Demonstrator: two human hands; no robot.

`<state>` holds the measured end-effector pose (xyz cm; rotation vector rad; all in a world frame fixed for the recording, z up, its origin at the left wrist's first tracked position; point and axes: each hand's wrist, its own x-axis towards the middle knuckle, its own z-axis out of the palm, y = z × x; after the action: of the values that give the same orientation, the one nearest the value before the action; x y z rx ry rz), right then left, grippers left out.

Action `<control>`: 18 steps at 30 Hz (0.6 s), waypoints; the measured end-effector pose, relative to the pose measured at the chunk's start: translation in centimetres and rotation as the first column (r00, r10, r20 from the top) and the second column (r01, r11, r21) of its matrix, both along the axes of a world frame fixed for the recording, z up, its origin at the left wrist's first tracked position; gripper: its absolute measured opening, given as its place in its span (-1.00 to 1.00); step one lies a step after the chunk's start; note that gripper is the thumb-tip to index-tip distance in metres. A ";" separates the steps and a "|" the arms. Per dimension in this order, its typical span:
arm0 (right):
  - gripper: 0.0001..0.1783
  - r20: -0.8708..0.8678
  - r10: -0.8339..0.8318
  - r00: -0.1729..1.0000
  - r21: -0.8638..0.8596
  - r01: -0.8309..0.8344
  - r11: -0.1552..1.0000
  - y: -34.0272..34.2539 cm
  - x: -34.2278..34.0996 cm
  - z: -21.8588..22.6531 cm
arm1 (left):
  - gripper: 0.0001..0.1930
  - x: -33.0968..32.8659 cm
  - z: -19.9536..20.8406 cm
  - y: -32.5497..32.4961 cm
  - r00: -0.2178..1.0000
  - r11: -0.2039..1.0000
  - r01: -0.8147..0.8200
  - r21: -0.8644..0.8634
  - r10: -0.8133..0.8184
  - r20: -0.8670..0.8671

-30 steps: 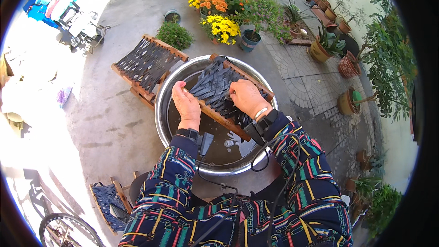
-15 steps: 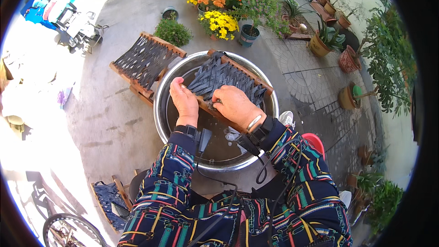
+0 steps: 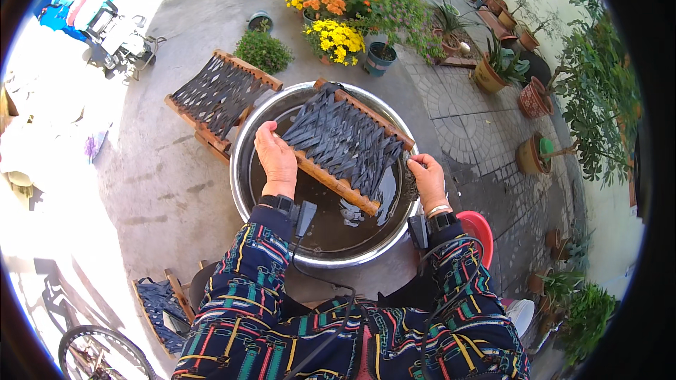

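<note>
A folding stool with a seat of woven dark straps between wooden rails rests tilted over a round metal basin of murky water. My left hand is closed round the left end of its near rail; that end is hidden by the fingers. By the basin's right rim, off the stool, my right hand pinches a grey, wiry scouring pad, partly hidden behind the fingers. Pale foam floats below the near rail.
A second strap-seat stool stands at the basin's far left, and another lies near left. A red bucket is by my right forearm. Flower pots stand beyond the basin. A bicycle wheel shows lower left.
My right hand has moved from the stool's near rail rightward to the basin's right side, carrying the scouring pad. My left hand keeps its hold on the rail's left end.
</note>
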<state>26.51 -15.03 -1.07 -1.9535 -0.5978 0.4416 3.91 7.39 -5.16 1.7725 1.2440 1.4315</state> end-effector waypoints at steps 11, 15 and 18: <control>-0.56 0.077 0.650 0.756 -0.849 -0.293 0.440 1.5 -2.0 -8.0 | -0.78 -0.3 0.6 -0.3 0.998 0.998 0.003 -0.069 -0.007 -0.055; -0.56 -0.344 0.808 0.479 -0.862 -0.502 -0.070 1.7 -3.8 -8.3 | -0.79 -0.1 0.3 0.1 1.000 0.999 0.004 -0.051 -0.003 0.008; -0.61 -0.060 0.786 0.615 -0.851 -0.443 0.281 1.2 -3.6 -6.9 | -0.78 -0.2 0.3 0.0 1.000 0.998 0.011 0.060 -0.012 0.016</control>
<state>22.90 -13.80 -8.01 -2.6469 -1.7550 0.9968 3.69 7.38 -4.82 1.8000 1.1923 1.4882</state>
